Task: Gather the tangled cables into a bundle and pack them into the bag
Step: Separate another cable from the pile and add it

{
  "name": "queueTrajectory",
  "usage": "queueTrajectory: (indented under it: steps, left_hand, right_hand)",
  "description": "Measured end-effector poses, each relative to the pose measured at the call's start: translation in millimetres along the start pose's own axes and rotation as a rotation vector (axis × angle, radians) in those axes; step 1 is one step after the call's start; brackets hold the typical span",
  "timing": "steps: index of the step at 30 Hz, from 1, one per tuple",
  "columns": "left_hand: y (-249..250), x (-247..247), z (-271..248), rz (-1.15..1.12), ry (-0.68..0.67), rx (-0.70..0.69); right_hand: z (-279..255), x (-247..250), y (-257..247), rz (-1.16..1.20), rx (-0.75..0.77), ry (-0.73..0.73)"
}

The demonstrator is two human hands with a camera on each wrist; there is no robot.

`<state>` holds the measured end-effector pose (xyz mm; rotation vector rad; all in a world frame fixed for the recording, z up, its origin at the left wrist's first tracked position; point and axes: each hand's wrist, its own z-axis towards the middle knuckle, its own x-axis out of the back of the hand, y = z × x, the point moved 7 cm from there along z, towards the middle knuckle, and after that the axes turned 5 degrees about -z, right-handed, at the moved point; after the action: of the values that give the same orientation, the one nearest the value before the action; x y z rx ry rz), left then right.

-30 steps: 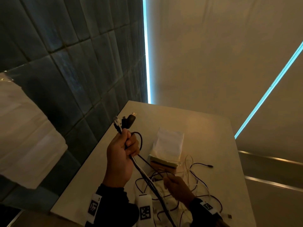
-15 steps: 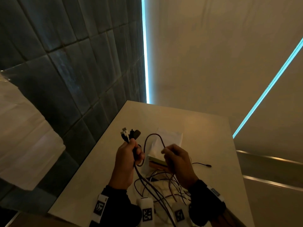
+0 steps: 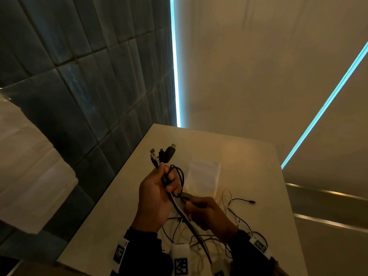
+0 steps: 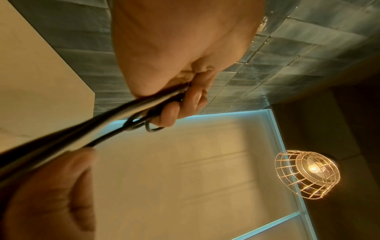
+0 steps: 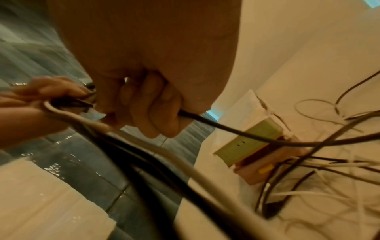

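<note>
My left hand (image 3: 166, 181) is raised over the table and grips a bundle of cables (image 3: 180, 211). Their plugs (image 3: 163, 155) stick up above the fist, and a black loop (image 3: 180, 174) hangs beside the fingers. Just below it, my right hand (image 3: 192, 206) holds a black cable (image 5: 226, 132) that runs down to the tangle (image 3: 229, 239) of black and white cables on the table. The left wrist view shows my left fingers (image 4: 186, 104) curled round the bundle (image 4: 82, 131). The clear bag (image 3: 203, 176) lies flat behind my hands.
The pale table (image 3: 249, 156) ends at a dark tiled wall (image 3: 89, 116) on the left. A green and pink box (image 5: 254, 142) lies under the bag's near edge. One loose black plug end (image 3: 251, 201) lies to the right of the tangle.
My right hand rose from the tangle with a loop of black cable, brought it to my left hand, then slid lower along the cable. The loop now sits in my left hand.
</note>
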<state>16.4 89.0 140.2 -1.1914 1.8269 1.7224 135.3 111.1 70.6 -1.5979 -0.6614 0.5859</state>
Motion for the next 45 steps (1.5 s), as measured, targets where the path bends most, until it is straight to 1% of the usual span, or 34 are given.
queueTrajectory:
  steps: [3, 5, 9, 13, 15, 17, 19, 20, 22, 23, 25, 28, 30, 32, 34, 37, 39, 42, 45]
  left_hand:
    - [3, -2, 0, -0.001, -0.01, -0.028]
    - [7, 0, 1, 0.0, -0.009, -0.044]
    - [12, 7, 0, 0.041, 0.0, -0.067]
    - [17, 11, 0, 0.053, 0.006, -0.076]
    - [22, 14, 0, 0.044, 0.014, -0.086]
    - [26, 19, 0, 0.047, 0.029, -0.09]
    - [25, 22, 0, 0.075, 0.053, -0.074]
    - [24, 23, 1, 0.094, 0.062, -0.062]
    - [22, 23, 3, 0.139, 0.075, -0.037]
    - [20, 23, 3, 0.16, 0.085, -0.024]
    - [14, 24, 4, 0.186, 0.113, 0.009]
    - [2, 24, 2, 0.211, 0.156, 0.076]
    - [-6, 22, 1, 0.245, 0.185, 0.115]
    - [-11, 18, 0, 0.284, 0.186, 0.137]
    - [-13, 10, -2, 0.263, 0.159, 0.146]
    - [-10, -5, -4, 0.118, 0.063, 0.143]
    - [-5, -11, -5, 0.05, 0.005, 0.112]
    - [-1, -18, -6, 0.008, -0.079, 0.074]
    - [3, -19, -7, 0.023, -0.11, 0.032]
  right_hand:
    - [2, 4, 11, -0.119, 0.017, 0.0]
    - [5, 9, 31, -0.231, 0.007, 0.016]
    - [9, 23, 78, -0.252, -0.103, 0.074]
    - [8, 22, 87, -0.269, -0.154, 0.09]
    - [7, 27, 100, -0.312, -0.201, 0.115]
    - [6, 34, 122, -0.329, -0.274, 0.155]
    - [2, 42, 135, -0.31, -0.358, 0.225]
    - [1, 45, 134, -0.304, -0.376, 0.268]
    - [1, 50, 111, -0.273, -0.335, 0.358]
    - [3, 51, 94, -0.204, -0.292, 0.398]
    - [5, 48, 53, 0.005, -0.18, 0.424]
    - [4, 39, -12, 0.198, 0.003, 0.379]
    - [1, 31, -44, 0.234, 0.106, 0.311]
    - [0, 23, -61, 0.24, 0.164, 0.25]
    - [1, 16, -63, 0.256, 0.189, 0.177]
    - [1, 8, -53, 0.261, 0.159, 0.07]
    - [1, 6, -44, 0.218, 0.145, 0.02]
    - [1, 8, -32, 0.16, 0.149, -0.017]
    - [4, 11, -12, 0.087, 0.114, 0.007]
